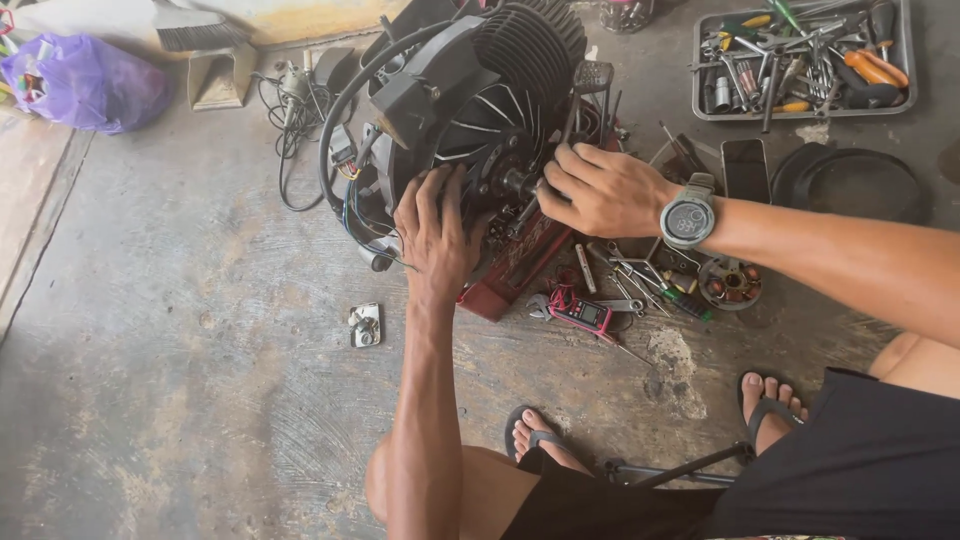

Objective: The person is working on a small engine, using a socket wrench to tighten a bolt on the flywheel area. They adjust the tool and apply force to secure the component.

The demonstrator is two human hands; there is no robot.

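Engine [470, 100]: lay on the concrete floor [170, 380] at twelve o'clock from the person.
Left hand [436, 232]: rested open, fingers spread, on the engine's fan cover.
Right hand [600, 190]: fingers closed at the central hub, seemingly pinching a small part; wristwatch [689, 217] worn.
Tool tray [800, 60]: at two o'clock.
Red meter [582, 313]: just beside the engine, at five o'clock of it.

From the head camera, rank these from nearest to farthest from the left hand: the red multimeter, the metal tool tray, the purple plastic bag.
From the left hand:
1. Red multimeter, on the floor just right of it.
2. Purple plastic bag, far upper left.
3. Metal tool tray, far upper right.
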